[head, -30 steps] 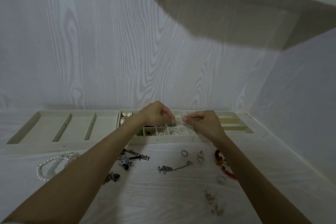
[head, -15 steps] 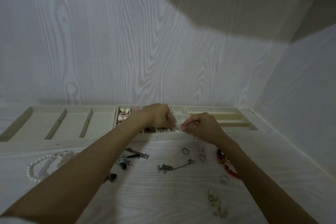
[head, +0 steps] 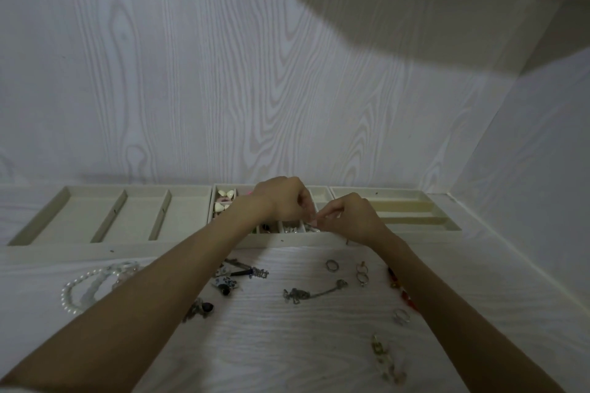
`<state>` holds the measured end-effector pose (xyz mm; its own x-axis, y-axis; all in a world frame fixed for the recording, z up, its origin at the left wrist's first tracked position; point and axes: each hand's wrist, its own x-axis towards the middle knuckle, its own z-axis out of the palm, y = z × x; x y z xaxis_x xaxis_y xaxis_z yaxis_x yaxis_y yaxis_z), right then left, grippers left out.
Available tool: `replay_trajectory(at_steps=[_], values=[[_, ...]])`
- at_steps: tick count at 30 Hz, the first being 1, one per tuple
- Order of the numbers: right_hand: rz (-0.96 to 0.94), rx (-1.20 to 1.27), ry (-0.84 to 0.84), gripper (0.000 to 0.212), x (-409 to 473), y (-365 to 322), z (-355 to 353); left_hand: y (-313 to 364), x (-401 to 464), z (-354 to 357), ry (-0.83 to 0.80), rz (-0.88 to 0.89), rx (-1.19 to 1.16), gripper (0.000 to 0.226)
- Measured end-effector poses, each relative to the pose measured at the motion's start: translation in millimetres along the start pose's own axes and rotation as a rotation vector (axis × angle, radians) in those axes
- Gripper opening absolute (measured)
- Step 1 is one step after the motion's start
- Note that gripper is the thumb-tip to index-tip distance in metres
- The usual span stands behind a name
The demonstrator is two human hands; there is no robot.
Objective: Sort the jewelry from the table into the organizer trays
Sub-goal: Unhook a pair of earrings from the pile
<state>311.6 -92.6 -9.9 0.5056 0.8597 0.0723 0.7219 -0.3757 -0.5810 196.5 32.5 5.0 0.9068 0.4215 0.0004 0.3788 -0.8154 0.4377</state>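
Both my hands meet over the front small compartments of the middle organizer tray. My left hand and my right hand have curled fingers, and their fingertips pinch one small thin piece of jewelry, too small to identify. A tiny end dangles below my right hand. Loose on the table lie a pearl necklace, a ring, a silver chain with a pendant, hair clips and a red bead bracelet partly under my right forearm.
A left tray with three long compartments and a right tray flank the middle one against the wall. More small pieces lie near the front: a ring, a gold-coloured item, a dark piece. A side wall rises at right.
My hands have drawn together until the fingertips touch and have sunk toward the front compartments of the middle tray. The jewelry on the table has not moved.
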Motion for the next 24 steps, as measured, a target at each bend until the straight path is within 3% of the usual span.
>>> replay_trajectory(at_steps=[10, 17, 24], values=[[-0.074, -0.470, -0.133, 0.019, -2.1, -13.6, -9.0, -3.0, -5.2, -2.3, -0.091, 0.015, 0.093, 0.036], [-0.216, -0.694, -0.194, 0.055, -18.6, -10.3, -22.1, -8.7, -21.2, -3.8, -0.160, 0.131, 0.286, 0.037], [-0.286, -0.819, -0.217, 0.060, -24.4, -4.8, -13.9, -2.1, -17.7, 6.5, -0.165, 0.143, 0.460, 0.043]])
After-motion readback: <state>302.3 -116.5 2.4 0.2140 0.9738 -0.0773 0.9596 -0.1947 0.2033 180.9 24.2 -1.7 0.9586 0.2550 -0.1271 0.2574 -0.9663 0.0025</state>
